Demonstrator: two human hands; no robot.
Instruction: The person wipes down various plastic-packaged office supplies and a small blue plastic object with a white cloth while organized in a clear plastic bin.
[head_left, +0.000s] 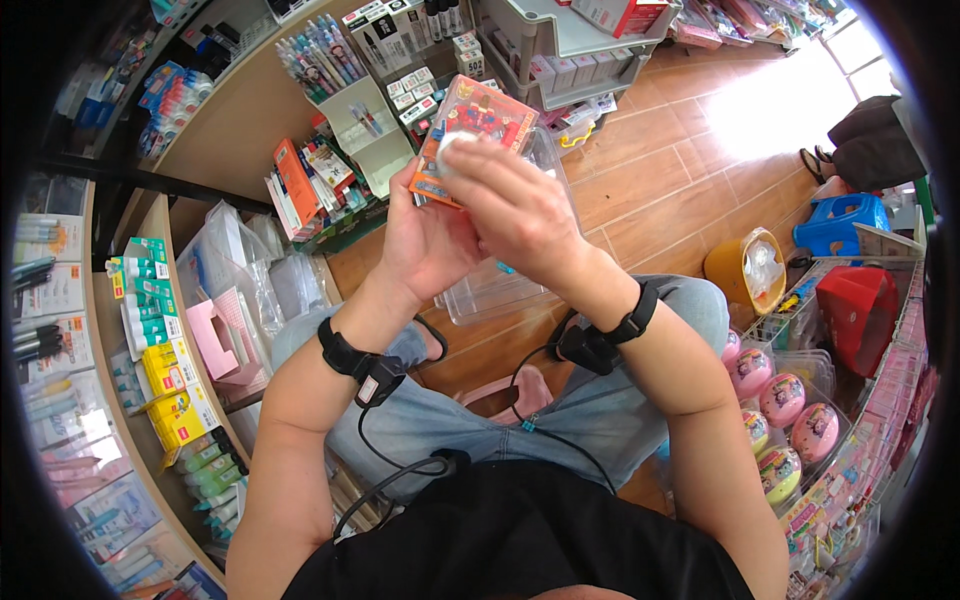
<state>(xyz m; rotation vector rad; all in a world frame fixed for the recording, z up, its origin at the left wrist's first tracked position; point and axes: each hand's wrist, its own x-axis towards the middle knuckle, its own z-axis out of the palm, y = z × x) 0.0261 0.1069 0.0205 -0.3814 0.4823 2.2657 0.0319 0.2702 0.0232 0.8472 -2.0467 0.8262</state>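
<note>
My left hand holds up a flat toy package from below, its thumb along the near left edge. The package has a clear front, orange and red printing, and a red and blue figure inside. On its face my right hand presses a white wad, perhaps tissue or cloth, mostly hidden under the fingers. Below both hands, a clear plastic bin stands on the floor between my feet, partly covered by my arms.
Shelves of glue sticks and pens line the left. Ahead are a pen display and a grey rack. At right are a yellow bin, a blue stool, pink toy eggs and a person's legs. Cables hang from my wrist straps.
</note>
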